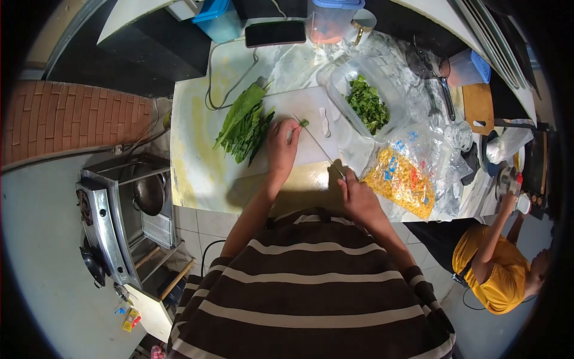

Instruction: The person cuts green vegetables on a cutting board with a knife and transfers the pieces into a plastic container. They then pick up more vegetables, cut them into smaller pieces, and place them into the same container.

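Observation:
My right hand (361, 196) is closed around the handle of a knife (323, 149), whose thin blade slants up and left across a white cutting board (315, 102). Curled close to the blade's tip, my left hand (283, 143) presses on a leafy green, of which a small bit (304, 122) shows beyond the fingertips. Left of that hand lies a bunch of long green leaves (244, 122), partly over the board's edge. A clear plastic container (341, 78) of chopped greens (366, 106) stands right of the board. On the board also rests a small white strip (324, 121).
A plastic bag of yellow pieces (406, 179) lies near my right hand. At the back are a phone (275, 34), lidded tubs (335, 21) and a mug (362, 25). A stove (101, 221) stands at left; a person in yellow (493, 263) works at far right.

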Demonstrator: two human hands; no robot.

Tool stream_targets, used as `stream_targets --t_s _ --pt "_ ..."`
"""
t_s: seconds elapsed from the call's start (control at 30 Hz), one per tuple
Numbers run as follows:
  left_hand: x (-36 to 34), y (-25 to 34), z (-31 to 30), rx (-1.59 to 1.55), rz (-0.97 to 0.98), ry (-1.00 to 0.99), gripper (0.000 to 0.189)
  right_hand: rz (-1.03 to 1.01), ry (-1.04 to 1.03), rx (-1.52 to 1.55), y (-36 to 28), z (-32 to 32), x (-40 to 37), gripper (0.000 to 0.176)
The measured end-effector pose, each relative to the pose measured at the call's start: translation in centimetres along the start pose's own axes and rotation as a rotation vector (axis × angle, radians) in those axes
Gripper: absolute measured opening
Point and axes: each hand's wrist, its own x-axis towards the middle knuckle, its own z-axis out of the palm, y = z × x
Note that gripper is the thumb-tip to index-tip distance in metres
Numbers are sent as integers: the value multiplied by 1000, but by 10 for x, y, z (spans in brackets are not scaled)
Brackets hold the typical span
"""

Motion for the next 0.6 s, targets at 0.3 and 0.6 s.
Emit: stream_targets --t_s 0.3,0.6 --pt "2 2 -2 88 106 7 15 17 51 -235 -8 6 18 50" --pt "9 26 -12 189 115 37 21 -2 42 93 1 -23 -14 42"
